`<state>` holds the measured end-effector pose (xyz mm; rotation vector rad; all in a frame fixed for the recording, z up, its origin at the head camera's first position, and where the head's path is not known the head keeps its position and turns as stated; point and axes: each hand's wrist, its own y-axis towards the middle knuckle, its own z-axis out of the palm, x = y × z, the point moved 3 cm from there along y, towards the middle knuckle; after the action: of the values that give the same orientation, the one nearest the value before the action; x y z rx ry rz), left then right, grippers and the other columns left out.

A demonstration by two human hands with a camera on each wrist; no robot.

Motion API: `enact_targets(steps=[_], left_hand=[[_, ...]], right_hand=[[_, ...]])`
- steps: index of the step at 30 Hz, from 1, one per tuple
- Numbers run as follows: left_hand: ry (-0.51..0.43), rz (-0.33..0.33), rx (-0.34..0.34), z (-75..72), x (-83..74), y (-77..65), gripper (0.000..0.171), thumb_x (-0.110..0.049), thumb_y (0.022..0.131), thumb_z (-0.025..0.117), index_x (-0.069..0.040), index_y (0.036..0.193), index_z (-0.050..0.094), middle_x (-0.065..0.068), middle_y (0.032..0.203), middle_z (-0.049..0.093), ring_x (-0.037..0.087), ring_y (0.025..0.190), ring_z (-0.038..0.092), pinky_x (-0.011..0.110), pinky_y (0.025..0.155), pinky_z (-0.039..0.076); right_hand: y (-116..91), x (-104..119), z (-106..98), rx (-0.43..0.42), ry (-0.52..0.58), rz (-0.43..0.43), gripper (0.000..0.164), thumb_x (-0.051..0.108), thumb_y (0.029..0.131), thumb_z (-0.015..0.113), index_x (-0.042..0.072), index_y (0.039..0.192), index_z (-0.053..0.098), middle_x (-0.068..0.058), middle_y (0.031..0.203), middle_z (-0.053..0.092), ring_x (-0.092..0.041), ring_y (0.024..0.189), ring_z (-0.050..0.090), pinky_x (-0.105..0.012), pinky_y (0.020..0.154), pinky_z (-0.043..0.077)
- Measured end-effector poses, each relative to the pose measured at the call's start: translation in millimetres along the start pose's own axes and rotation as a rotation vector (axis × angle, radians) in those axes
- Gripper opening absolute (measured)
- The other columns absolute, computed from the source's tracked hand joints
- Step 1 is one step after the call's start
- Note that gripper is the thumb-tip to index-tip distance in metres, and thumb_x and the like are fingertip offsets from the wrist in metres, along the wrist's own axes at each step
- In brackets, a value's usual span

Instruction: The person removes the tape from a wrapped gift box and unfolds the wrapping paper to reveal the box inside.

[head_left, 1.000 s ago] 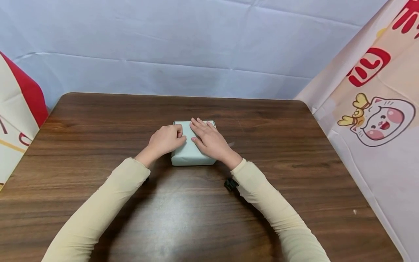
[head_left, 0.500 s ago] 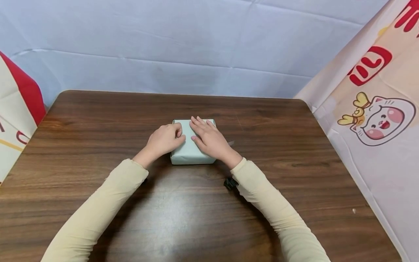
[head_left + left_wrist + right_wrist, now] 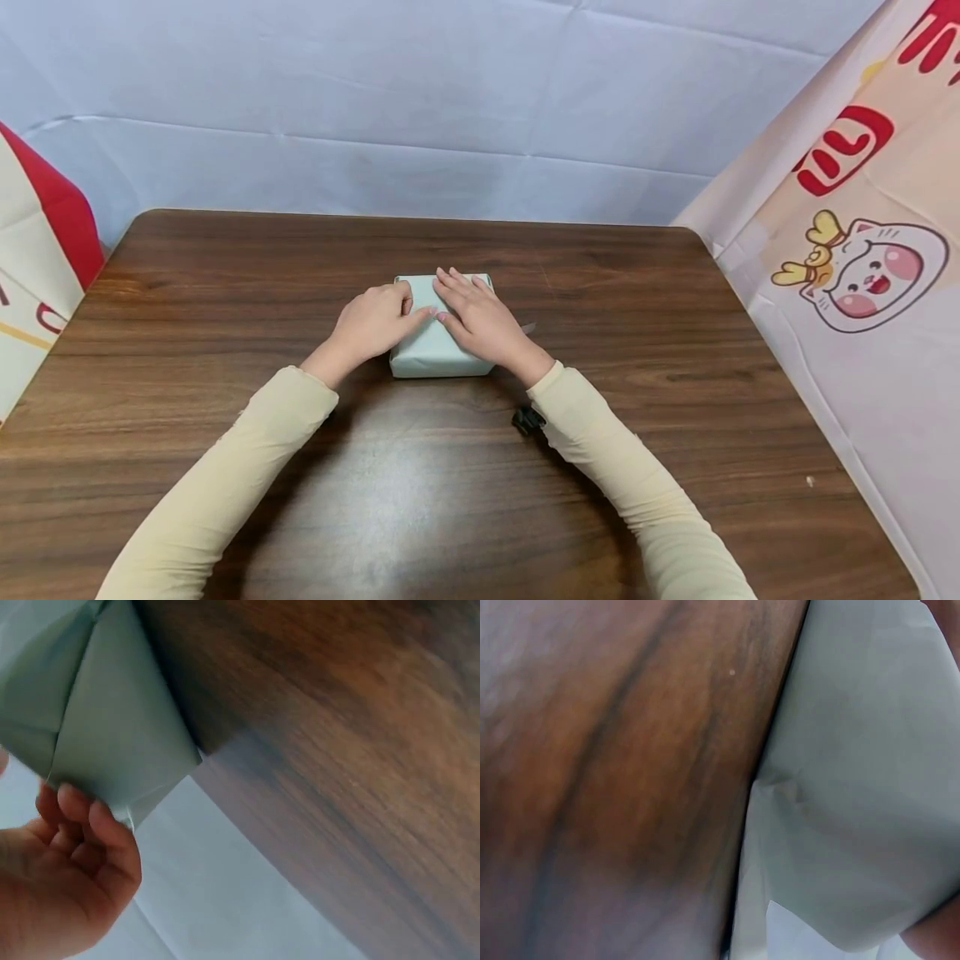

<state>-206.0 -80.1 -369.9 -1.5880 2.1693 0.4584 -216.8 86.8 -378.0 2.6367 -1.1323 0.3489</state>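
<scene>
A small box wrapped in pale green paper (image 3: pixel 442 354) sits on the brown wooden table. My left hand (image 3: pixel 369 323) is at its left side, thumb stretched over the top and the other fingers curled. In the left wrist view, the curled fingertips of that left hand (image 3: pixel 82 862) meet the paper's edge, and a small clear sliver shows beside them. My right hand (image 3: pixel 486 323) lies flat over the right part of the top, fingers straight. In the right wrist view, the wrapped box (image 3: pixel 862 772) shows a creased side with a folded flap; most of that hand is out of sight.
The wooden table (image 3: pixel 637 333) spreads around the box. A thin translucent strip (image 3: pixel 529 327) sticks out at the box's right side. Pale cloth (image 3: pixel 360 108) hangs behind the table, and a printed banner (image 3: pixel 862 275) hangs on the right.
My left thumb has straightened and reached further right across the box top, close to the right thumb. The right hand and the box have stayed in place.
</scene>
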Motion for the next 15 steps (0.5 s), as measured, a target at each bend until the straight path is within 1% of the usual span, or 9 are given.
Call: enact_targets(steps=[2,3,6,8,10,11,13,15], left_hand=[[0.09,0.027,-0.029,2.3,-1.6,-0.4,0.037,-0.041,0.094,0.052,-0.009,0.076,0.049,0.004,0.063,0.048,0.018,0.05,0.045,0.03,0.044,0.035],[0.138,0.046,-0.046,3.2,-2.7,-0.7,0.036,-0.041,0.094,0.053,-0.009,0.076,0.049,0.003,0.062,0.047,0.018,0.05,0.046,0.03,0.043,0.036],[0.261,0.114,-0.119,4.5,-7.0,-2.2,0.028,-0.029,0.096,0.051,-0.009,0.076,0.05,0.003,0.059,0.046,0.018,0.049,0.048,0.031,0.042,0.038],[0.313,0.155,-0.167,4.1,-9.5,-3.2,0.025,-0.021,0.096,0.048,-0.008,0.074,0.051,0.003,0.058,0.045,0.019,0.049,0.048,0.032,0.043,0.039],[0.338,0.175,-0.191,3.1,-10.9,-3.6,0.025,-0.014,0.095,0.045,-0.007,0.072,0.05,0.003,0.056,0.043,0.019,0.048,0.047,0.032,0.043,0.039],[0.337,0.176,-0.192,2.4,-10.9,-3.6,0.025,-0.012,0.094,0.044,-0.008,0.07,0.049,0.003,0.056,0.042,0.019,0.047,0.046,0.032,0.043,0.038],[0.312,0.164,-0.178,0.6,-9.8,-3.6,0.027,-0.01,0.094,0.042,-0.008,0.068,0.047,0.003,0.054,0.042,0.018,0.046,0.044,0.031,0.042,0.037],[0.266,0.14,-0.149,-0.9,-7.2,-3.7,0.027,-0.01,0.094,0.042,-0.009,0.067,0.046,0.003,0.054,0.042,0.017,0.045,0.042,0.029,0.042,0.034]], right_hand=[[0,0,0,-0.002,-0.001,-0.002,0.052,0.029,0.103,0.039,0.002,0.146,0.032,-0.012,0.153,0.024,-0.02,0.143,0.015,-0.038,0.115,0.006],[0,0,0,-0.002,-0.001,-0.002,0.052,0.029,0.103,0.039,0.002,0.146,0.032,-0.012,0.153,0.024,-0.02,0.143,0.015,-0.038,0.115,0.006],[0,0,0,-0.003,0.002,-0.002,0.052,0.028,0.103,0.04,0.002,0.146,0.032,-0.011,0.153,0.024,-0.02,0.143,0.015,-0.038,0.115,0.006],[-1,-1,0,-0.005,0.006,0.0,0.051,0.027,0.102,0.041,0.002,0.146,0.032,-0.011,0.153,0.024,-0.02,0.142,0.016,-0.037,0.115,0.006],[0,-1,0,-0.008,0.008,0.001,0.051,0.027,0.102,0.041,0.002,0.146,0.032,-0.011,0.153,0.024,-0.021,0.142,0.017,-0.037,0.115,0.007],[-1,-1,0,-0.007,0.01,0.002,0.051,0.027,0.102,0.041,0.002,0.146,0.032,-0.011,0.153,0.024,-0.021,0.142,0.017,-0.037,0.115,0.007],[-1,-1,0,-0.006,0.012,0.004,0.051,0.027,0.102,0.04,0.002,0.146,0.032,-0.011,0.153,0.024,-0.021,0.142,0.017,-0.036,0.115,0.006],[-1,0,0,-0.003,0.012,0.003,0.051,0.027,0.102,0.04,0.002,0.146,0.032,-0.011,0.153,0.024,-0.021,0.142,0.017,-0.036,0.115,0.006]])
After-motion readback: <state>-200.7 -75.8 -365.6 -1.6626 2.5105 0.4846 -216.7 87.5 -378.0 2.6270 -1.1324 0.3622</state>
